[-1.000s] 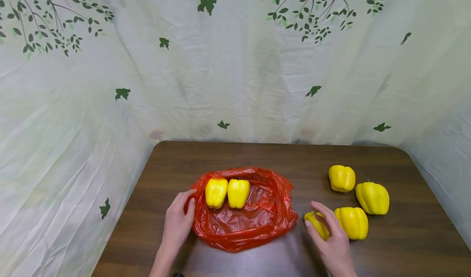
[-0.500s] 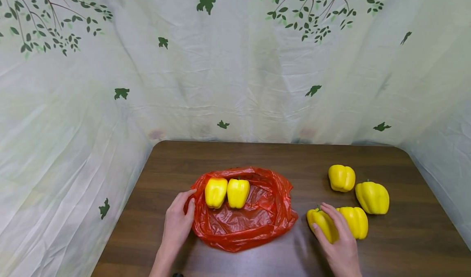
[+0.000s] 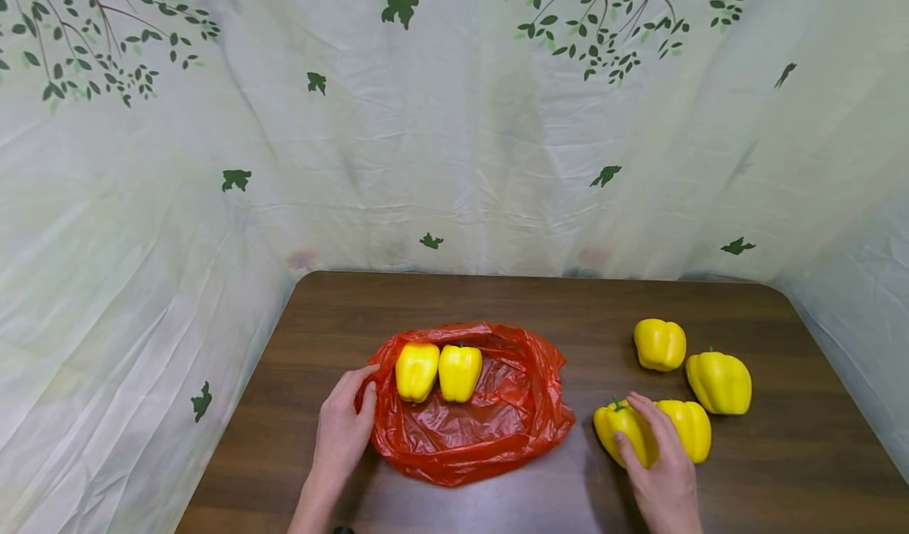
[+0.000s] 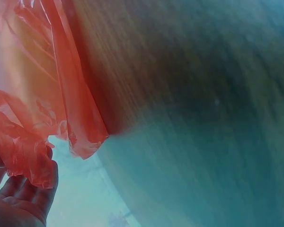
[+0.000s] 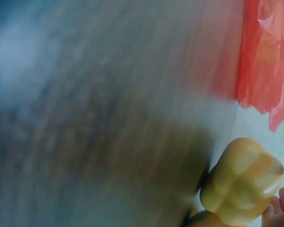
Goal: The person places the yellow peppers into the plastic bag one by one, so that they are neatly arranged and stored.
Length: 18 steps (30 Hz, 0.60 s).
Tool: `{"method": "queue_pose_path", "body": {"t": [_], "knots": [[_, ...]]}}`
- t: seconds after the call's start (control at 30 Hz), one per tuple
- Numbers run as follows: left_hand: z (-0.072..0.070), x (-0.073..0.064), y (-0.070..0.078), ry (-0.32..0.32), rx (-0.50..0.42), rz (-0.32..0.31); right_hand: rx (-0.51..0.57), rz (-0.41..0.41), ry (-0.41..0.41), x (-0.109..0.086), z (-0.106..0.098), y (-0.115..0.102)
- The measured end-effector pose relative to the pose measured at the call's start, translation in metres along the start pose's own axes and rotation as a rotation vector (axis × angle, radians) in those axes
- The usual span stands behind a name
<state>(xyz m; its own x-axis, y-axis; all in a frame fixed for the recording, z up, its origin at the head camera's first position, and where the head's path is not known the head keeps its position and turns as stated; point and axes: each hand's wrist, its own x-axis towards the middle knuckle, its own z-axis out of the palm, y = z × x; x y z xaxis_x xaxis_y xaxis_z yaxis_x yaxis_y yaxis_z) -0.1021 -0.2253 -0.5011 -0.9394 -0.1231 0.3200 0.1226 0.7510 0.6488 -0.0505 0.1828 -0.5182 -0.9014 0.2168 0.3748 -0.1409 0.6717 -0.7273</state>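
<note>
A red plastic bag (image 3: 469, 467) lies with its mouth spread wide, and two yellow bell peppers, one at the left (image 3: 417, 372) and one beside it (image 3: 460, 374), sit inside. My left hand (image 3: 342, 423) holds the bag's left rim; in the left wrist view thin red plastic (image 4: 26, 156) runs between thumb and fingers. Right of the bag, my right hand (image 3: 663, 471) grips another yellow bell pepper (image 3: 616, 433), thumb in front and fingers over its far side. In the right wrist view that pepper (image 5: 241, 182) shows its lobed end, and the hand is mostly cut off.
Just behind the right hand lies a further pepper (image 3: 689, 431), partly covered by it. Two more, one pepper (image 3: 719, 384) at the right and one (image 3: 660, 345) farther back, rest on the brown table (image 3: 540, 297). A leaf-patterned cloth (image 3: 483, 140) hangs behind.
My right hand has shifted slightly right and closed round the nearest pepper, which has turned and moved a little right with it. The left hand and the bag have stayed put.
</note>
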Motion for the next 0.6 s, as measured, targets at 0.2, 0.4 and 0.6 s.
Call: {"method": "queue_pose_path", "body": {"t": [0.2, 0.4, 0.6], "knots": [[-0.0005, -0.0003, -0.0001, -0.001, 0.000, -0.001, -0.038, 0.040, -0.036, 0.0031, -0.0025, 0.0012], [-0.0007, -0.0006, 0.0003, -0.005, 0.001, -0.010, -0.063, 0.120, -0.070, 0.0050, -0.0052, -0.0001], [-0.0006, -0.0004, 0.0006, -0.005, -0.001, -0.011, -0.051, 0.112, -0.069, 0.0059, -0.0066, -0.0002]]}}
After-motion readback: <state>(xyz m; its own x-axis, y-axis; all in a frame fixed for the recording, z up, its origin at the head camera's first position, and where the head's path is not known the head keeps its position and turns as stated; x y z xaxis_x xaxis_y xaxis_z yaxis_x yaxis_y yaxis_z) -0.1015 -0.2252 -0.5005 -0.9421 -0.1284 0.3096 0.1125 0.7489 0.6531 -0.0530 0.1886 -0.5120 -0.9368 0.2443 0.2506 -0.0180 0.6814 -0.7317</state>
